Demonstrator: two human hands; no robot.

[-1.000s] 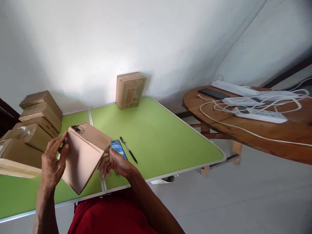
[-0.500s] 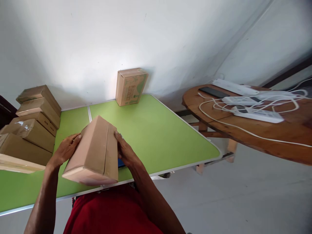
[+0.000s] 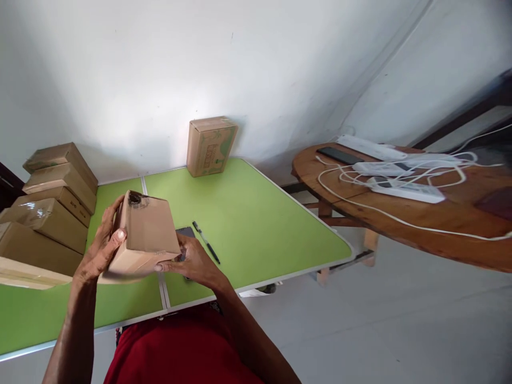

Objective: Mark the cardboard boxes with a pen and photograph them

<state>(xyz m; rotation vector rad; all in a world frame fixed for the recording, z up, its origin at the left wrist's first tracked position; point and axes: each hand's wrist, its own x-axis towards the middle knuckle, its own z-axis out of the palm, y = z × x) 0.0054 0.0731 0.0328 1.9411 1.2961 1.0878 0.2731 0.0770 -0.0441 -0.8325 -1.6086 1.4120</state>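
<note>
Green table (image 3: 256,224): pen (image 3: 206,241), phone (image 3: 186,232), box (image 3: 210,145), stacked boxes (image 3: 52,202).

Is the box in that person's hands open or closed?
Closed, seemingly: the cardboard box shows unbroken faces, no raised flaps, held by left hand and right hand.

Small rectangular brown cardboard box (image 3: 146,234), plain kraft, closed on the faces that show. Held clear above the green table top, near its front edge, tilted with the far end raised and the near end dipped toward the wearer. Broad plain face turned up to the camera. Dark scuffed or torn patch seen at the far upper-left corner. Near lower edge motion-blurred, detail there not readable. Box gripped from both sides: left hand (image 3: 100,250) wrapped on the left side, right hand (image 3: 192,261) at the near right corner, fingertips on the lower edge.
</note>
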